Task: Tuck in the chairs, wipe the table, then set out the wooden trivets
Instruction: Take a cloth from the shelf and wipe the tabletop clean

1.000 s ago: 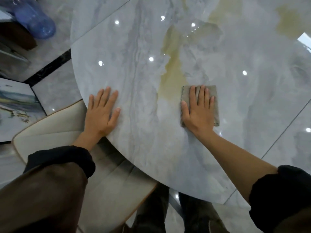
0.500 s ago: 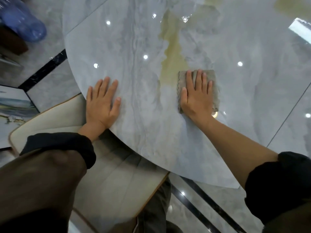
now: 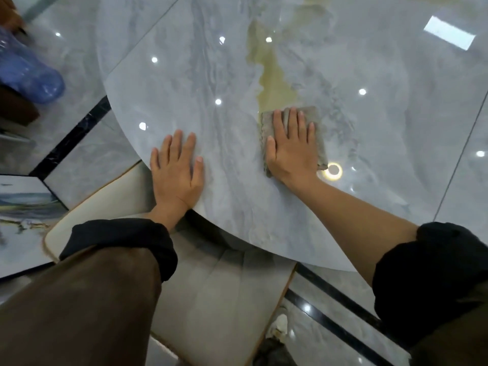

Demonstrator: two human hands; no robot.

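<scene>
A round grey marble table with a yellowish vein fills the middle of the head view. My right hand lies flat on a folded grey cloth, pressing it to the tabletop at the foot of the vein. My left hand rests flat on the table's near left edge, fingers spread, holding nothing. A cream upholstered chair with a wooden rim sits pushed partly under the table below my arms. No trivets are in view.
A blue plastic water bottle lies at the left above the glossy tiled floor with black inlay strips. A framed seascape picture leans at the left edge.
My right hand has kept sliding the cloth up the table along the yellowish vein. My left hand stays planted on the table edge.
</scene>
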